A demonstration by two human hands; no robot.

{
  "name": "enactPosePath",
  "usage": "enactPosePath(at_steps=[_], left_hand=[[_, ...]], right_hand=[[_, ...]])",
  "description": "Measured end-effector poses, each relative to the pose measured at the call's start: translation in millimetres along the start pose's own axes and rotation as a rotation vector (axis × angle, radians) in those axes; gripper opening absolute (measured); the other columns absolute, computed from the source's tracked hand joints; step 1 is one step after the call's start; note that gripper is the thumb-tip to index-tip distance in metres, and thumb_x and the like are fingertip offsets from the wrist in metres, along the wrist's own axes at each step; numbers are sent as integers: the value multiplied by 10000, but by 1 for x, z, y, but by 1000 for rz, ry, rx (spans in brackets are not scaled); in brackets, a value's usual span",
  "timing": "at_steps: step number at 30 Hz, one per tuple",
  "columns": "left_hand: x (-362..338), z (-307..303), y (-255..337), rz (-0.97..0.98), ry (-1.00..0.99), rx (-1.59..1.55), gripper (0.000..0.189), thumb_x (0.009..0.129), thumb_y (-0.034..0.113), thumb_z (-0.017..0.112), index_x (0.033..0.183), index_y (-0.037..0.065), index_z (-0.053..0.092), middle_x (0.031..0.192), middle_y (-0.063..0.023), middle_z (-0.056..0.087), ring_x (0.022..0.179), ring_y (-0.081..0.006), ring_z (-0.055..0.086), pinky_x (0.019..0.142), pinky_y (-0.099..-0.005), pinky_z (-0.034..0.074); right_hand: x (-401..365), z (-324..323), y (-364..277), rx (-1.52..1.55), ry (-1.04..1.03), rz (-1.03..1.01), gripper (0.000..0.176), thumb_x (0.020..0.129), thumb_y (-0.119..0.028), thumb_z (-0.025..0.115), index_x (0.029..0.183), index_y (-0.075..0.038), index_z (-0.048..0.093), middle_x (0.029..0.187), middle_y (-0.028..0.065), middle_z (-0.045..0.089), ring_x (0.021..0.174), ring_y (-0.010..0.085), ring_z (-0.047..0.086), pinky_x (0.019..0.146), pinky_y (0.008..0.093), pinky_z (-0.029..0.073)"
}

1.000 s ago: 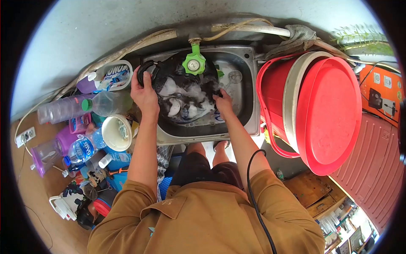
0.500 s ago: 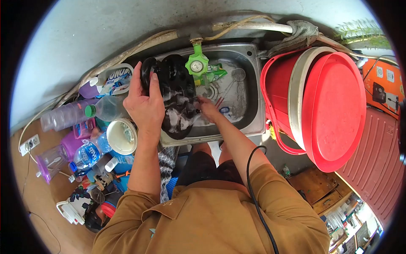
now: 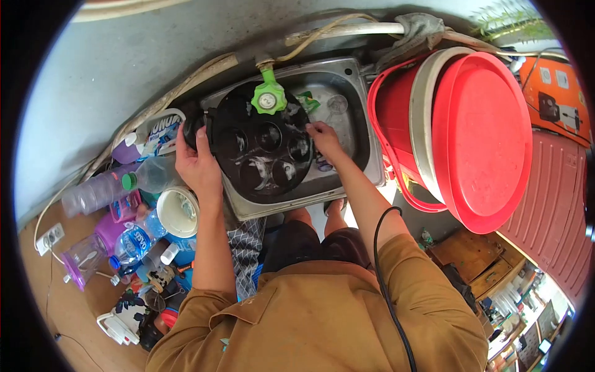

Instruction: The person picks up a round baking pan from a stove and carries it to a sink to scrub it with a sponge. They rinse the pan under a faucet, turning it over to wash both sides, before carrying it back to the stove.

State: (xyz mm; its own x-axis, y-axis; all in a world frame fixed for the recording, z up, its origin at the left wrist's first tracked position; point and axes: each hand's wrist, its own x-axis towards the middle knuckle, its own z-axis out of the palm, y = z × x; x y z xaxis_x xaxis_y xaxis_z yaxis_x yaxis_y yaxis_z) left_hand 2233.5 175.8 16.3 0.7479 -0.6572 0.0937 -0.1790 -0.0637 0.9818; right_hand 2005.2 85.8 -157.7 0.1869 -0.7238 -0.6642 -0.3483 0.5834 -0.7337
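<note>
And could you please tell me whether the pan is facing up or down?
Up: the pan shows its round hollows to the camera.

Pan (image 3: 253, 150) — partly behind green tap (image 3: 268, 102)

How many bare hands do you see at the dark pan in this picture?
2: the left hand holds the handle of the dark pan; the right hand holds its opposite edge.
</note>
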Motion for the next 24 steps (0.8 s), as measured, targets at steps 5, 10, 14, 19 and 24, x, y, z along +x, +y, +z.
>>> enactPosePath(at_steps=[5, 10, 14, 19, 24], left_hand=[[4, 6, -87, -273, 80, -105, 353, 980, 46, 570, 1306, -78, 513, 1140, -103, 649, 985, -142, 608, 896, -269, 466], [-1, 31, -128, -432, 104, -54, 381, 971, 90, 601, 1314, -53, 514, 1154, -106, 652, 997, -171, 606, 914, -298, 464], [0, 43, -164, -495, 22, -190, 487, 917, 165, 707, 1316, -35, 511, 1190, -97, 637, 1034, -173, 591, 920, -312, 461], [13, 65, -182, -424, -69, -50, 447, 882, 196, 755, 1248, 20, 567, 1164, -43, 624, 1029, -157, 582, 915, -293, 445], [23, 92, -189, -299, -190, -109, 492, 854, 180, 787, 1252, 14, 550, 1177, -34, 602, 1026, -153, 567, 915, -292, 436]], right_hand=[[1, -46, 18, -202, 181, -78, 403, 863, -369, 690, 1112, -52, 683, 971, 159, 716, 922, 294, 684, 826, 377, 505], [-33, -75, 2, -374, 276, -72, 432, 829, -369, 715, 1141, -72, 677, 991, 170, 715, 969, 321, 680, 860, 401, 509], [-67, -90, -21, -365, 266, -45, 426, 809, -317, 748, 1154, -79, 668, 922, 151, 713, 900, 288, 690, 812, 396, 526], [-82, -91, -3, -274, 339, -182, 403, 808, -231, 767, 1150, -50, 655, 825, 83, 667, 766, 194, 639, 717, 336, 511], [-96, -91, 5, -110, 376, -218, 365, 799, -184, 780, 1117, -58, 653, 799, 76, 667, 692, 172, 618, 683, 304, 512]])
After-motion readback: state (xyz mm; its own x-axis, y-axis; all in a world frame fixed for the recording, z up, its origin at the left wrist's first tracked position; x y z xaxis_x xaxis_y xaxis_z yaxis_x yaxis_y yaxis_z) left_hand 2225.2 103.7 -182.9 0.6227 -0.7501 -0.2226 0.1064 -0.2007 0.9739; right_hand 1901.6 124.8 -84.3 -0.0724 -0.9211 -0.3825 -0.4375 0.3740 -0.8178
